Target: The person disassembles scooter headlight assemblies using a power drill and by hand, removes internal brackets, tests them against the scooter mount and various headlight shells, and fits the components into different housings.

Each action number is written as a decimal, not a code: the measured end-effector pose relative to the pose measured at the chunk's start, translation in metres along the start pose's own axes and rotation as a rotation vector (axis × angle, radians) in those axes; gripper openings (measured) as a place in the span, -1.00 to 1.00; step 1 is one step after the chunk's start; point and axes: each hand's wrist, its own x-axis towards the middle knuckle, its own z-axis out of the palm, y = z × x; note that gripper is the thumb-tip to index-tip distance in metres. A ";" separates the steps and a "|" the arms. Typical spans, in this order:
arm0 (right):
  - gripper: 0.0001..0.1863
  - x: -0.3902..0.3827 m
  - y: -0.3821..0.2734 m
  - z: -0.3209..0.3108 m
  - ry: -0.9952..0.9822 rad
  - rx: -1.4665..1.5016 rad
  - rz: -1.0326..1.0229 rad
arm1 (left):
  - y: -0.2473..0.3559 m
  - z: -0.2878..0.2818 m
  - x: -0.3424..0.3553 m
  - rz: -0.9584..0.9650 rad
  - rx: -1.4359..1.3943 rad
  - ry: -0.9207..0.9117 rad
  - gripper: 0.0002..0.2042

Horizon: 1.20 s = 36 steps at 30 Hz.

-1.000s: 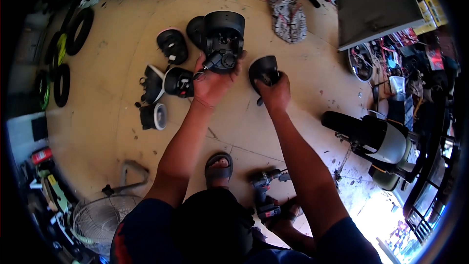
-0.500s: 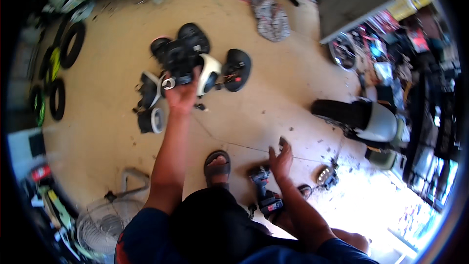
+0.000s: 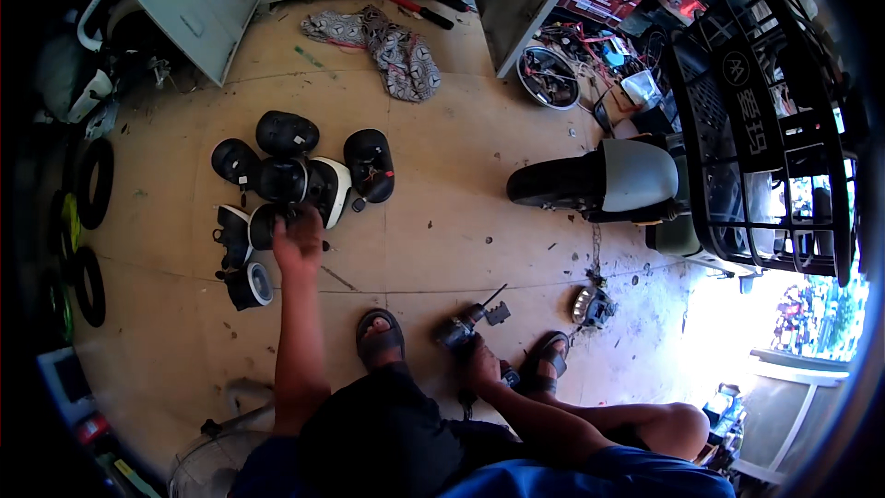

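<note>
My left hand [image 3: 300, 242] reaches to a cluster of plastic parts on the floor, its fingers closed at the right edge of a black rounded housing [image 3: 264, 226]. Around it lie more black rounded housings [image 3: 287, 133], a white-edged black shell [image 3: 330, 192], an oval black housing with small wires [image 3: 370, 166] and a white-rimmed round part [image 3: 250, 287]. Closer to my body, my right hand [image 3: 483, 366] is wrapped round the grip of a cordless drill [image 3: 455, 330] with a long bit. Beside the bit is a small flat dark piece [image 3: 498, 314].
A wheel with a grey fender [image 3: 636, 175] and a black basket [image 3: 765, 129] stand on the right. A round lamp-like part [image 3: 592, 306] lies near my right sandal. Patterned cloth [image 3: 387, 46], a metal bowl of parts [image 3: 548, 77] and a grey cabinet [image 3: 203, 5] are farther off. Tyres [image 3: 89, 286] stand left.
My view has shifted. The left hand has come lower with the black housing, among the other parts. My right hand, open above the drill before, now grips it, and the drill has tilted.
</note>
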 end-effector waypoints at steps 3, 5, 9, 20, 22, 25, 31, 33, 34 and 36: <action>-0.42 0.005 0.000 -0.012 0.051 0.082 -0.038 | -0.027 -0.021 -0.037 0.081 0.391 -0.014 -0.60; -0.45 0.016 0.007 -0.019 0.131 0.175 -0.166 | -0.051 -0.025 -0.065 0.157 0.662 0.168 -0.66; -0.54 0.056 -0.037 -0.064 0.055 0.057 -0.205 | -0.075 -0.050 -0.116 0.080 0.908 0.205 -0.48; -0.49 0.200 -0.076 -0.150 0.607 -0.243 -0.716 | -0.126 -0.069 -0.166 -0.206 1.346 0.063 -0.65; -0.52 0.168 -0.057 -0.146 0.651 -0.180 -0.703 | -0.105 -0.078 -0.175 -0.172 1.357 0.159 -0.66; -0.41 0.143 0.040 -0.158 1.005 -0.118 -0.549 | -0.112 -0.065 -0.179 -0.204 1.354 0.187 -0.67; 0.36 0.095 0.188 -0.189 0.792 -0.157 0.468 | -0.098 -0.080 -0.191 -0.209 1.439 0.222 -0.72; 0.37 0.096 0.187 -0.183 0.636 -0.196 0.496 | -0.094 -0.074 -0.201 -0.208 1.480 0.234 -0.74; 0.37 0.096 0.184 -0.181 0.587 -0.166 0.530 | -0.091 -0.076 -0.202 -0.215 1.464 0.233 -0.74; 0.18 0.100 0.228 -0.179 0.632 -0.410 0.444 | -0.116 -0.082 -0.190 -0.230 1.439 0.177 -0.73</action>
